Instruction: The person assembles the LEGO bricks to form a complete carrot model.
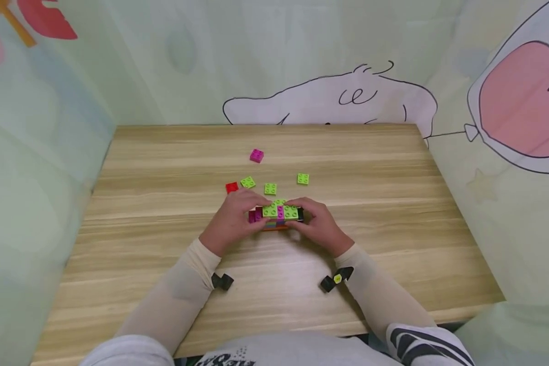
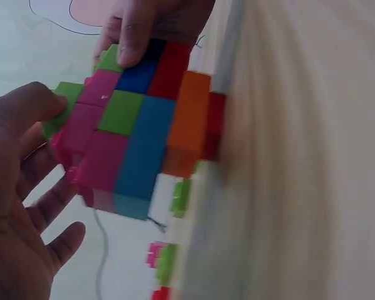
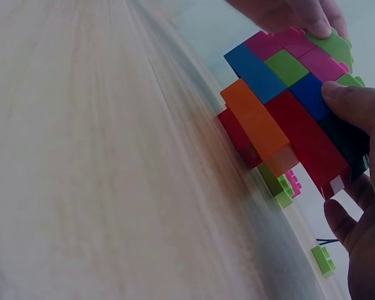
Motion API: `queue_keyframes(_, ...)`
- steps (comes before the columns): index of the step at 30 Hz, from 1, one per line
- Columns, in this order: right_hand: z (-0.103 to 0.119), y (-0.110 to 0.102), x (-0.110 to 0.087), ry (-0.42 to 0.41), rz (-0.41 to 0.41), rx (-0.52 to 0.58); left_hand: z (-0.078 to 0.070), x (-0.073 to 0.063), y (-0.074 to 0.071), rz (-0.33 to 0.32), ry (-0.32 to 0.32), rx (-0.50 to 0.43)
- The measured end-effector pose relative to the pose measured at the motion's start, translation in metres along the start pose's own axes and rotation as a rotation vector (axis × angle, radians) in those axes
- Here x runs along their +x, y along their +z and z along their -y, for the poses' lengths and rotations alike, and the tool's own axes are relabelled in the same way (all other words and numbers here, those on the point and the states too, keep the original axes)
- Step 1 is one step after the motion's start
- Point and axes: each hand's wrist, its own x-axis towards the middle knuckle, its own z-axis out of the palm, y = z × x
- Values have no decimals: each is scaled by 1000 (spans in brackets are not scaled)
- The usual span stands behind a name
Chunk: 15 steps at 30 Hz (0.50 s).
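Observation:
A built block of toy bricks (image 1: 280, 222) stands between both hands, close to the middle of the table. Its near side has magenta, green, blue, orange and red bricks in stepped rows, narrowing downward to a red brick (image 3: 240, 139). From the left, my left hand (image 1: 229, 219) pinches a green brick (image 2: 64, 103) on the top row between thumb and fingers. My right hand (image 1: 321, 226) grips the block's right end. Its thumb (image 3: 356, 103) lies against a blue brick, with fingers behind a dark brick, partly hidden. Green studded bricks flank a magenta strip on top.
Beyond the hands lie loose bricks: a magenta one (image 1: 256, 155) farthest back, a green one (image 1: 303, 179) to the right, two green ones nearer, and a red one (image 1: 232, 187) beside the left hand. A printed cloth wall (image 1: 279, 40) borders the wooden table (image 1: 142, 244).

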Motion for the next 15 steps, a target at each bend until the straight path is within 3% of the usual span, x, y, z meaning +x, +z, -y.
queue_keyframes(8,-3,-4,2,1,42,40,27,-20,15,23,-299,-241)
queue_keyframes(11,-8,-15,12,1,21,89,31,-24,15,21,-326,-264)
queue_keyframes(15,-20,-30,46,62,-23,5,31,-25,13,6,-292,-241)
